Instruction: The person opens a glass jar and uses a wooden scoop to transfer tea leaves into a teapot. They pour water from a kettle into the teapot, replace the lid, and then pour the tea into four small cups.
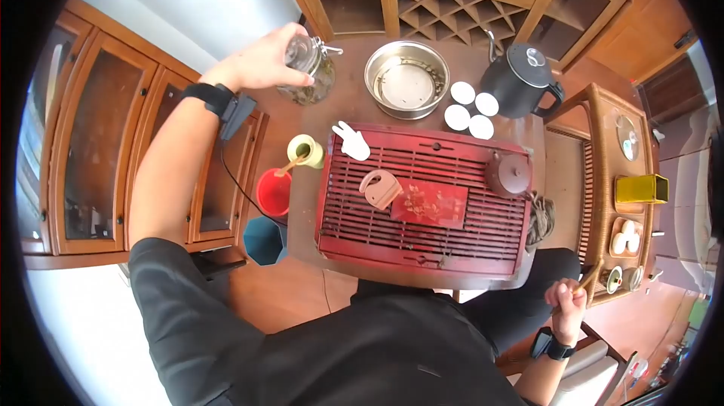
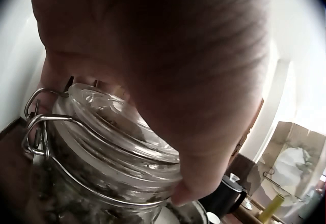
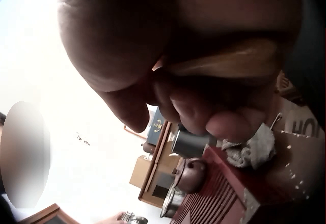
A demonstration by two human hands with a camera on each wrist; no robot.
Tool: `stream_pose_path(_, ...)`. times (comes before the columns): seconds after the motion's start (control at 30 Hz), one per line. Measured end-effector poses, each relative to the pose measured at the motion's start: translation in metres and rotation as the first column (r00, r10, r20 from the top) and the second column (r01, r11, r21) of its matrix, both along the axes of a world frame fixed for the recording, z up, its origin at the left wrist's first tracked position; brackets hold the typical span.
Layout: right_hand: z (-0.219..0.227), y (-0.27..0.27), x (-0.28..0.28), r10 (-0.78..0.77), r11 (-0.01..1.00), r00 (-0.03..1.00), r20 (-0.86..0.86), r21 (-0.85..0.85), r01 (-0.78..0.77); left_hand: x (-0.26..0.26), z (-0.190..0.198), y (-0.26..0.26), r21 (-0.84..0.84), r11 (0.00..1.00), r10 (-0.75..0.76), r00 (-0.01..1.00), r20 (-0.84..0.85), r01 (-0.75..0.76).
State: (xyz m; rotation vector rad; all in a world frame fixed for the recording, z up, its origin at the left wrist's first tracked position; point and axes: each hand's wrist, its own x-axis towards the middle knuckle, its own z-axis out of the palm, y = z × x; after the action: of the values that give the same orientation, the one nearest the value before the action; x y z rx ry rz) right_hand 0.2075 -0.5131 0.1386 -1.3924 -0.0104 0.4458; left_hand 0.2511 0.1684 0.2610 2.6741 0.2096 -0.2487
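My left hand (image 1: 264, 58) grips a glass clip-top jar (image 1: 323, 80) from above, left of the steel bowl. Up close in the left wrist view, the hand (image 2: 168, 56) spans the glass lid of the jar (image 2: 97, 175), which has wire clasps and dark leafy pieces inside. Over by the right side of my lap, my right hand (image 1: 567, 304) holds a slim wooden tool (image 1: 591, 276). In the right wrist view the fingers of that hand (image 3: 153, 45) curl round the tool (image 3: 234, 61); part of it is hidden.
A slatted red tea tray (image 1: 392, 249) bears a brown teapot (image 1: 509, 174), a pinkish piece (image 1: 380, 189) and a white figure (image 1: 351, 142). Behind stand a steel bowl (image 1: 407, 110), several white cups (image 1: 462, 92) and a black kettle (image 1: 520, 78). A green holder (image 1: 305, 150) stands left.
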Motion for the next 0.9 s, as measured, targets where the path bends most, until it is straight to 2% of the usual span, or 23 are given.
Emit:
stream_pose_path(0.17, -0.011, -0.007, 0.016, -0.152, 0.988, 0.988, 0.004, 0.034, 0.152, 0.026, -0.039, 0.014, 0.034, 0.999, -0.038, 0.997, -0.073, 0.041)
stream_pose_path(0.2, -0.013, -0.007, 0.019, -0.168, 0.986, 0.986, 0.004, 0.023, 0.168, 0.032, -0.046, 0.018, 0.043, 0.998, -0.047, 0.992, -0.118, 0.053)
stream_pose_path(0.4, -0.024, -0.004, 0.032, -0.202, 0.979, 0.979, -0.011, -0.036, 0.202, 0.045, -0.083, 0.026, 0.056, 0.992, -0.103, 0.988, -0.116, 0.110)
stream_pose_path(0.83, -0.014, 0.004, 0.029, -0.183, 0.978, 0.983, 0.033, -0.091, 0.185, 0.051, -0.096, 0.026, 0.042, 0.992, -0.112, 0.975, -0.195, 0.122)
stream_pose_path(0.9, -0.014, 0.005, 0.024, -0.216, 0.971, 0.976, 0.036, -0.094, 0.218, 0.042, -0.093, 0.039, 0.009, 0.985, -0.170, 0.978, -0.120, 0.172)
